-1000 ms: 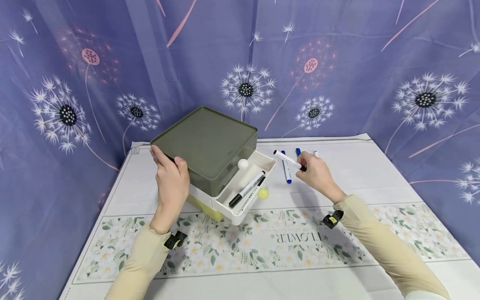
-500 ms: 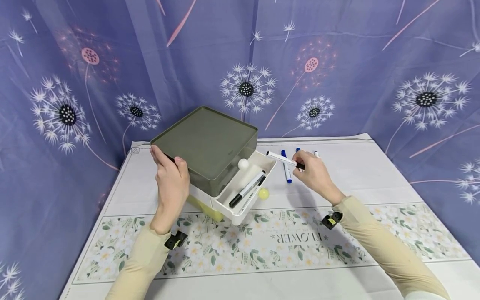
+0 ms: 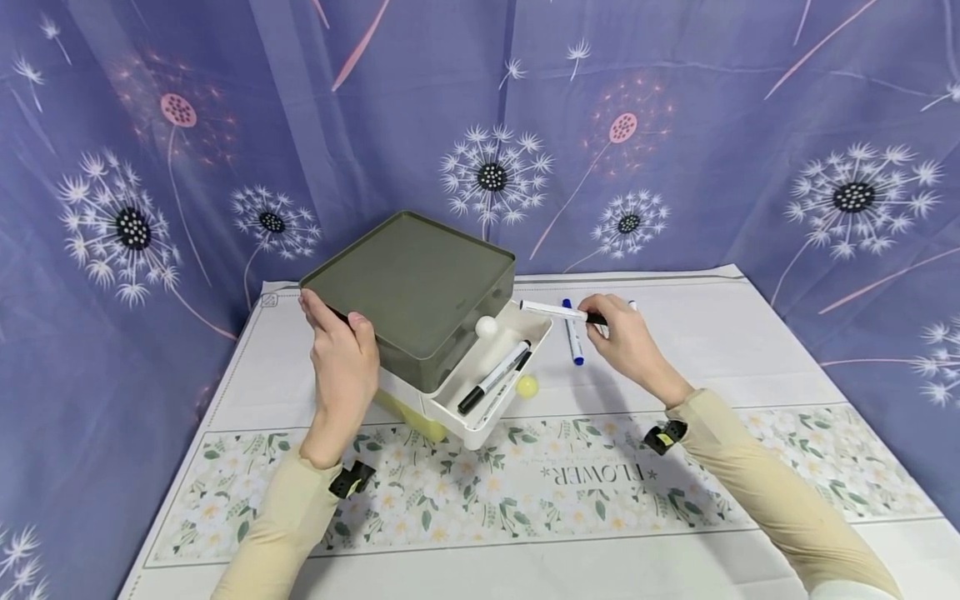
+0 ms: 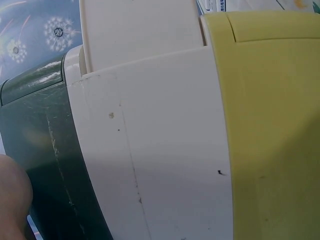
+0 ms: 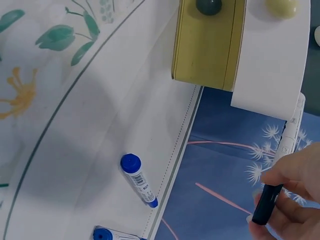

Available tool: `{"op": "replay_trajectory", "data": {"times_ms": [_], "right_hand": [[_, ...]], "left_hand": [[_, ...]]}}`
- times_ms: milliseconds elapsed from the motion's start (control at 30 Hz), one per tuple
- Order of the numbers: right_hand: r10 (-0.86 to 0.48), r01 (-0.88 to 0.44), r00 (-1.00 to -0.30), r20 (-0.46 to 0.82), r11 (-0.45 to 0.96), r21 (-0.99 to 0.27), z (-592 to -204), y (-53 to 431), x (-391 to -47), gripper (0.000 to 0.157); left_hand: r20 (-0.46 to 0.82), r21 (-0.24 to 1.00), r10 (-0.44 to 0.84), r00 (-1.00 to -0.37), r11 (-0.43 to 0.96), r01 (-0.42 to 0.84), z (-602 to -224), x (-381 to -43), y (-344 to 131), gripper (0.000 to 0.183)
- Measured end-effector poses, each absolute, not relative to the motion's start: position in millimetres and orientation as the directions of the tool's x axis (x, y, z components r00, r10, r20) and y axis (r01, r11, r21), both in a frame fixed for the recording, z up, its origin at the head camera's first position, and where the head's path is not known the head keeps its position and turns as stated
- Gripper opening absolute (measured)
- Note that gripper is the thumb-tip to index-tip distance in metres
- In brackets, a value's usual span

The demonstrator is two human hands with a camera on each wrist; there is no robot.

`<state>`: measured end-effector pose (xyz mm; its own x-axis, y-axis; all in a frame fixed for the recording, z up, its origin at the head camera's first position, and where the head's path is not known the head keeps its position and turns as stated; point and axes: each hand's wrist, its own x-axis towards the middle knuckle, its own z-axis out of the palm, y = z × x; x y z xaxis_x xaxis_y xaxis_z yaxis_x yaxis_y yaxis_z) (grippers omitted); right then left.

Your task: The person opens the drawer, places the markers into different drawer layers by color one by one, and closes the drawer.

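Note:
My left hand [image 3: 341,358] rests against the left side of a three-tier drawer box [image 3: 408,283], fingers straight. Its tiers are dark green, white and yellow; the left wrist view faces their plain side. The white drawer [image 3: 468,369] is pulled out, with a black-capped marker [image 3: 497,377] and a thinner black-and-white pen [image 3: 510,389] lying inside. Between thumb and fingers, my right hand [image 3: 628,342] pinches a white marker [image 3: 551,311] by its black cap end. The marker's far end overlaps the drawer's back right corner in the head view.
A blue-capped marker [image 3: 573,333] lies on the table right of the drawer; another marker [image 3: 632,305] is partly hidden behind my right hand. A white round knob [image 3: 486,327] sticks out above the drawer, a yellow one [image 3: 527,387] at its front. A patterned curtain [image 3: 675,108] stands behind.
My right hand has moved slightly left, bringing the marker's far end from beside the drawer to over its back right corner. The left hand and the box have stayed put.

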<state>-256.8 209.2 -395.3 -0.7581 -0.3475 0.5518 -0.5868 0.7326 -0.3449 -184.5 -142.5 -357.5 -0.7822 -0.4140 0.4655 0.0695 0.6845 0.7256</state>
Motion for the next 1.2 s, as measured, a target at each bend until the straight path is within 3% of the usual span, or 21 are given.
{"op": "replay_trajectory", "data": {"times_ms": [467,1200], "right_hand": [[-0.428,-0.698,-0.663,0.615,0.65,-0.301,-389,201,-256,0.027],[-0.599,-0.833,-0.519,0.61,0.516,-0.202,-393,175,-252,0.029]], "left_hand": [[0.458,0.725,-0.407,-0.79,0.686,0.067,-357,-184,-143,0.065],[0.455,0.721,-0.403,-0.794,0.69,0.063,-359,-186,-143,0.065]]}}
